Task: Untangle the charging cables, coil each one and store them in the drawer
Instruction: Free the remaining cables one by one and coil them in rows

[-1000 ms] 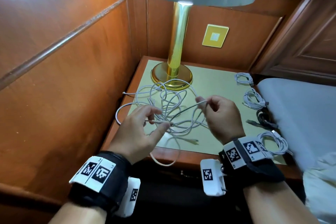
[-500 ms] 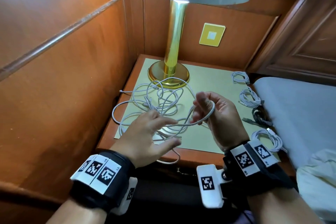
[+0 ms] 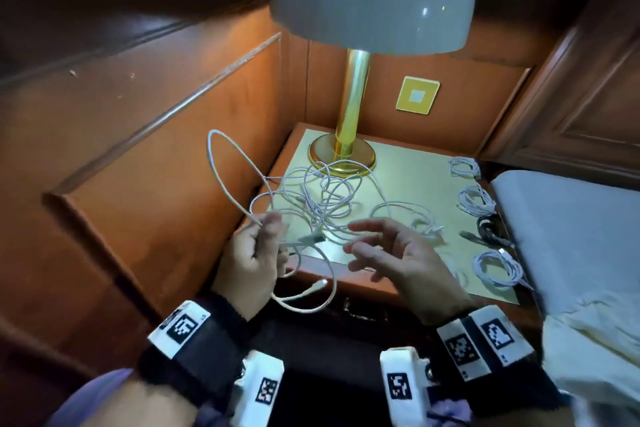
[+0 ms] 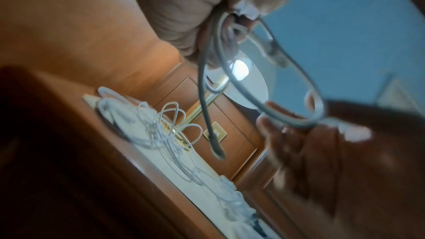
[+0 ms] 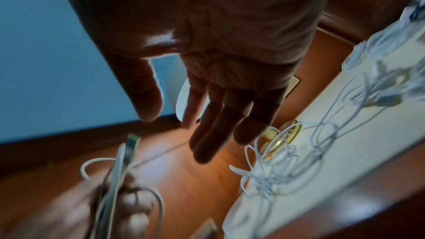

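A tangle of white charging cables (image 3: 322, 201) lies on the nightstand (image 3: 408, 184) in front of the lamp base. My left hand (image 3: 256, 250) grips one white cable (image 3: 225, 170) off the left front corner; a tall loop of it rises to the upper left and another loop hangs below the hand with a plug at its end. In the left wrist view the cable (image 4: 232, 72) curls out of my closed fingers. My right hand (image 3: 388, 250) hovers over the front edge with fingers spread, holding nothing. The drawer handle (image 3: 360, 312) shows below the tabletop edge.
Several coiled cables line the nightstand's right side: white coils (image 3: 465, 166), (image 3: 476, 201), (image 3: 498, 267) and a dark one (image 3: 491, 229). A brass lamp (image 3: 346, 135) stands at the back. Wood panelling closes the left; a bed (image 3: 571, 229) lies on the right.
My right hand has let go of the cable and spread its fingers. My left hand now grips the cable and has pulled it left and up, so a tall loop stands out.
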Demonstrator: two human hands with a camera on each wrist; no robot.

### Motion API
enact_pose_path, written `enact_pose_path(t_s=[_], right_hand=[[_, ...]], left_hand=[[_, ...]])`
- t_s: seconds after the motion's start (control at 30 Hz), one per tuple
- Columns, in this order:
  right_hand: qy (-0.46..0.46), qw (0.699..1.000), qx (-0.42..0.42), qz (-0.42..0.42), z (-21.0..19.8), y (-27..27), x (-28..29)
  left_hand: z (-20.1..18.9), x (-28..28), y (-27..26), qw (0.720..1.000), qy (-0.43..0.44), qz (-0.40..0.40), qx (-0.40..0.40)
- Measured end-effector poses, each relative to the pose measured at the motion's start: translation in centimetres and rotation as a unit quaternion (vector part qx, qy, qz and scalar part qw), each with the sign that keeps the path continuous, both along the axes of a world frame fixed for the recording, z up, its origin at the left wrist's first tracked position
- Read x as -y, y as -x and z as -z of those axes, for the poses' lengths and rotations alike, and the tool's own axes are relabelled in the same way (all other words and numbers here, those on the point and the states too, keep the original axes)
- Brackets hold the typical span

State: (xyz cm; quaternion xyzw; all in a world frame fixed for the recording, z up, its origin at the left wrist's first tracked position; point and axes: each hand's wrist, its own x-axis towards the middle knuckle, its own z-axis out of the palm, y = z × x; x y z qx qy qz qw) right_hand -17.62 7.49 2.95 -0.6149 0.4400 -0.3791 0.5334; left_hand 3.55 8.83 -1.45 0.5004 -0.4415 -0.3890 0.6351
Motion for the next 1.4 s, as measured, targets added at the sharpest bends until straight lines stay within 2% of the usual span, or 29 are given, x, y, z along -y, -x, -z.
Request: enact_pose_path(t_s=[0.03, 0.1, 0.2, 0.3, 0.37, 0.47, 0.57, 0.6, 0.63, 0.7, 0.73, 0.77, 0.83, 0.9, 0.97, 1.03, 1.13, 1.27, 1.4], right_hand=[[-0.008, 1.000, -0.016, -0.014, 0.3, -0.2, -1.2], [-0.031, 0.999, -0.010, -0.027, 1.0, -0.8, -4.4], [-0.028, 0.998, -0.012, -0.059, 2.2, -1.4, -9.6], [0.030, 0.990, -0.100, -0.096, 3.9, -0.4, -13.0], [0.026, 0.995, -0.088, -0.046, 3.8, 0.8, -13.9], [-0.029, 0.997, 0.034, 0.070, 2.3, 3.3, -14.5], [-0.015, 0.985, 0.102, 0.139, 1.0, 5.8, -15.5], [-0.003, 0.983, 0.105, 0.151, 0.7, 6.5, -16.0], [0.010, 0.983, 0.097, 0.158, 0.3, 7.1, -16.4], [0.032, 0.985, 0.053, 0.162, 0.2, 8.0, -16.9], [0.035, 0.986, 0.029, 0.162, 0.5, 8.4, -17.1], [0.030, 0.986, 0.014, 0.160, 1.0, 8.6, -17.2], [-0.001, 0.990, 0.016, 0.143, 2.1, 8.4, -17.5], [-0.045, 0.992, 0.046, 0.110, 3.1, 7.7, -17.7], [-0.072, 0.993, 0.069, 0.068, 3.3, 6.9, -17.8], [-0.075, 0.992, 0.091, 0.046, 2.8, 6.5, -17.7], [-0.059, 0.991, 0.095, 0.069, 2.0, 7.1, -17.0], [-0.023, 0.992, 0.019, 0.126, 2.5, 8.5, -16.4], [0.014, 0.976, -0.087, 0.199, 3.3, 8.8, -16.1]], left_hand=[[-0.5, -1.0, 0.4, 0.998, -0.023, -0.013, -0.057], [-1.0, -3.3, 1.2, 0.993, -0.051, -0.031, -0.105], [-0.1, -7.6, 2.1, 0.989, -0.088, -0.025, -0.116], [-0.5, -10.6, 3.5, 0.984, -0.128, 0.005, -0.121], [-1.9, -11.1, 4.2, 0.982, -0.146, 0.025, -0.118], [-3.1, -11.3, 4.6, 0.984, -0.131, 0.060, -0.103], [-1.7, -12.8, 4.2, 0.976, -0.168, 0.106, -0.094], [-0.7, -13.2, 3.9, 0.969, -0.207, 0.118, -0.067], [0.2, -13.4, 3.8, 0.957, -0.257, 0.131, -0.003], [1.0, -13.1, 3.8, 0.909, -0.322, 0.157, 0.213], [0.9, -13.0, 3.9, 0.888, -0.323, 0.153, 0.291], [0.6, -12.8, 4.2, 0.881, -0.304, 0.136, 0.337], [0.1, -12.8, 4.7, 0.896, -0.231, 0.112, 0.363], [0.1, -13.0, 5.6, 0.914, -0.156, 0.161, 0.338], [0.4, -13.4, 6.9, 0.927, -0.107, 0.256, 0.253], [0.2, -13.8, 8.0, 0.933, -0.094, 0.318, 0.143], [-1.2, -14.0, 8.8, 0.926, -0.120, 0.358, 0.019], [-2.1, -13.7, 8.4, 0.915, -0.156, 0.370, -0.030], [-2.4, -12.8, 8.0, 0.938, -0.139, 0.294, -0.120]])
